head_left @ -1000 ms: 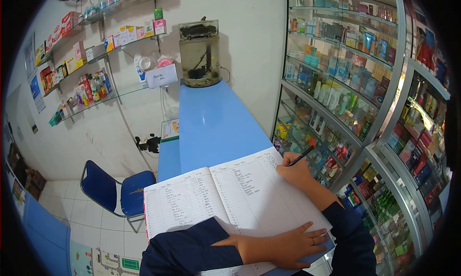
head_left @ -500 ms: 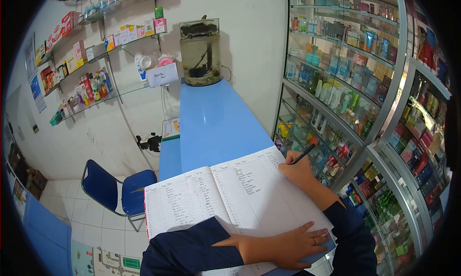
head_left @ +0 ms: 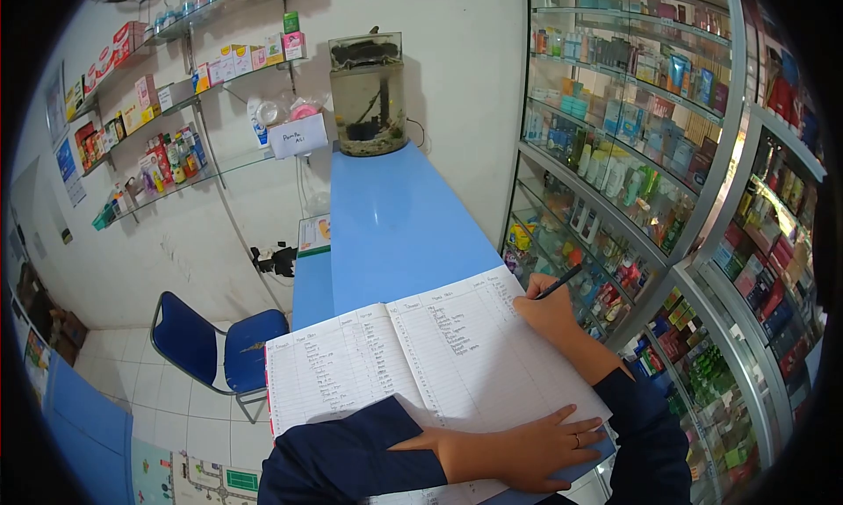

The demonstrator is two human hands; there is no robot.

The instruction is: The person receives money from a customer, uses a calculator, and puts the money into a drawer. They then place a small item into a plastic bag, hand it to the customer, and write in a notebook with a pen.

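While the right hand (head_left: pixel 546 310) grips a black pen (head_left: pixel 558 283) at the top right of the open ledger (head_left: pixel 421 360), the left hand (head_left: pixel 518 448) lies flat, fingers spread, on the near page edge. Ledger sits on the blue counter (head_left: pixel 395 224). Left page looks filled; right page roughly half written, lower rows blank. Beyond the hands, a murky glass tank (head_left: pixel 367 97) holds water and dark debris; right of them, glass cabinets (head_left: pixel 632 154) hold boxed products.

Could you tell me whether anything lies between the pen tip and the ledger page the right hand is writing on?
Nothing visible does. The right hand holds the pen at the far right edge of the open ledger, with bare page under it. The left hand lies flat on the near edge, well apart.
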